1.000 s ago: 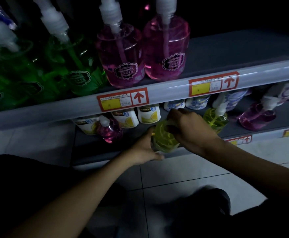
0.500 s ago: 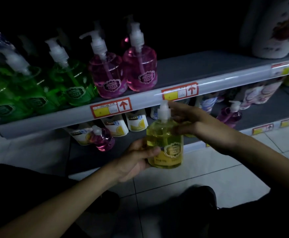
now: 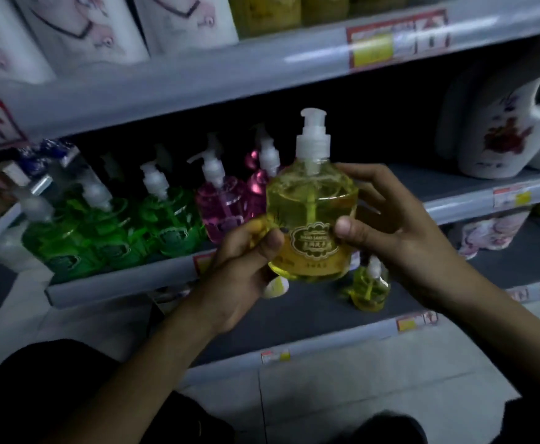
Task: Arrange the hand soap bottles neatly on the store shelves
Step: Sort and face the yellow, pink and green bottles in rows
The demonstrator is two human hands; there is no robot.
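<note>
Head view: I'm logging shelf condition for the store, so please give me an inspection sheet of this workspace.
Surface: middle shelf, grey, with a price tag on its front edge.
Job's things: yellow soap bottle held upright in front of the shelf; green bottles and pink bottles lined up on the shelf's left; second yellow bottle on the lower shelf.
Clutter: nothing seen.
Hands: left hand and right hand both grip the yellow soap bottle by its sides.
Cables: nothing seen.
Surroundings: white jug at the shelf's right; white packs above; tiled floor; dim light.
</note>
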